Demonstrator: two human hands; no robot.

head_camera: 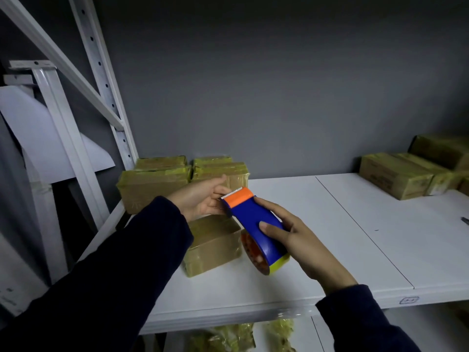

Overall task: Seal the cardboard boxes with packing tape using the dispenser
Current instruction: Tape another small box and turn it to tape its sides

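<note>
The right hand (299,240) grips the blue tape dispenser (256,229) above the white shelf (355,237), thumb across its body. The left hand (203,199), fingers relaxed, touches its orange toothed end over a cardboard box (213,245).

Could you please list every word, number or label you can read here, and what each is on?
"N" (perhaps a sideways 2), in a pen outline on the shelf's front edge.
Dark print on the right-hand box: too blurred to read.
Faint marks on the left box: unreadable.
No text visible on the tape dispenser.
</note>
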